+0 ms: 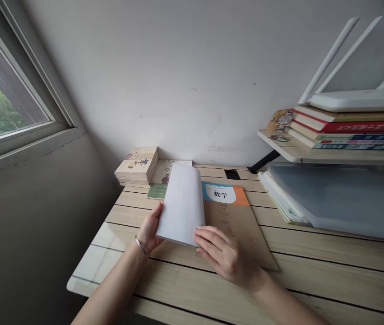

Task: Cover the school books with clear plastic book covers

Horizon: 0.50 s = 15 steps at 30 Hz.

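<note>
Well, head view: left hand [149, 228] curled, fingers gripping white paper sheet [181, 205], which arches over maths textbook [224, 194]. Right hand [220, 255] lies half-open at sheet's lower edge; pinch hard to tell from here. I'd keep edges square to book.

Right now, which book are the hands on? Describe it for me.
On the light wood desk, below the wall shelf of books, lies a tan workbook with a blue-and-orange top and the title 数学. Unlike its neighbours, it sits under curled white paper held up by the left hand.
</note>
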Available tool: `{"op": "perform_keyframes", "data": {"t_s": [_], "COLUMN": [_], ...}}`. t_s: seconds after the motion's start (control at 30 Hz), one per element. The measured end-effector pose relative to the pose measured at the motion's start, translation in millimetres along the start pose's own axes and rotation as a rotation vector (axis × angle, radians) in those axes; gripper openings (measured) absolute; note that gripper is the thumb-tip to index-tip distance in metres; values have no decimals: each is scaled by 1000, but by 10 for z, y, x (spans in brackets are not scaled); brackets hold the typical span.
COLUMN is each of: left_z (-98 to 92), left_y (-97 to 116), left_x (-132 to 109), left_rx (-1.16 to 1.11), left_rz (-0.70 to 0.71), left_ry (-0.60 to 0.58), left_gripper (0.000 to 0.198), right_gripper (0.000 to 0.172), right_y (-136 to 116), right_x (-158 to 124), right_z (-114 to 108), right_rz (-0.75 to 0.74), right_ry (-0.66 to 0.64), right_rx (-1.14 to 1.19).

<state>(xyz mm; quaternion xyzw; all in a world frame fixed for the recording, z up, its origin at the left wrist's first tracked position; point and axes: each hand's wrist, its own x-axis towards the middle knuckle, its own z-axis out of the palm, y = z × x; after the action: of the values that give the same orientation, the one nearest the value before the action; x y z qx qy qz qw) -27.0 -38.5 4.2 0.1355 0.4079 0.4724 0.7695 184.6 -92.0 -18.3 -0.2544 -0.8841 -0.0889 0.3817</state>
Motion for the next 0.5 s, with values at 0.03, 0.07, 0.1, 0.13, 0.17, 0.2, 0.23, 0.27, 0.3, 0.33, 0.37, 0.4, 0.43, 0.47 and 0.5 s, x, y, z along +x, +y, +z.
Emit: {"op": "perform_keyframes", "data": {"t_s": [0.03,0.07,0.1,0.13,0.17,0.2,0.23,0.27,0.3,0.33,0.37,0.4,0.43,0.47,0.5], "left_z": [7,15,23,30,36,41,44,47,50,54,58,63,68,74,78], "left_y": [-3,-8,-14,-22,-31,-41,-50,-58,-65,-69,-70,-70,-68,-67,-68], "left_x": [-11,-23,-35,-48,-59,-69,-78,-86,-94,-102,-110,-118,-125,-131,-134], "left_rx": [-11,-24,-35,-42,-46,-48,-50,-54,-61,-68,-74,-79,-81,-80,-78], "left_rz": [-3,-5,-5,-2,-1,1,3,3,2,-2,-6,-11,-18,-27,-34], "left_ry": [3,1,-8,-24,-44,-63,-81,-95,-106,-114,-121,-123,-122,-115,-105], "left_gripper": [38,38,37,37,37,37,38,39,41,42,44,45,46,47,47], "right_gripper": [27,27,27,27,27,27,26,25,24,24,23,23,23,22,21], "right_y": [-3,-8,-16,-25,-35,-46,-57,-67,-77,-85,-92,-96,-99,-101,-101], "right_x": [-1,-2,-4,-7,-11,-17,-24,-32,-39,-46,-52,-57,-59,-61,-61], "right_z": [2,5,9,13,19,25,32,39,45,51,55,58,59,60,60], "right_rz": [-10,-19,-29,-41,-55,-68,-79,-90,-101,-112,-124,-138,-150,-159,-163], "right_ry": [0,3,12,25,39,52,64,71,75,76,74,71,69,69,70], "right_rx": [-26,-56,-88,-122,-156,-192,-229,-266,-302,-334,-360,-378,-389,-395,-400]}}
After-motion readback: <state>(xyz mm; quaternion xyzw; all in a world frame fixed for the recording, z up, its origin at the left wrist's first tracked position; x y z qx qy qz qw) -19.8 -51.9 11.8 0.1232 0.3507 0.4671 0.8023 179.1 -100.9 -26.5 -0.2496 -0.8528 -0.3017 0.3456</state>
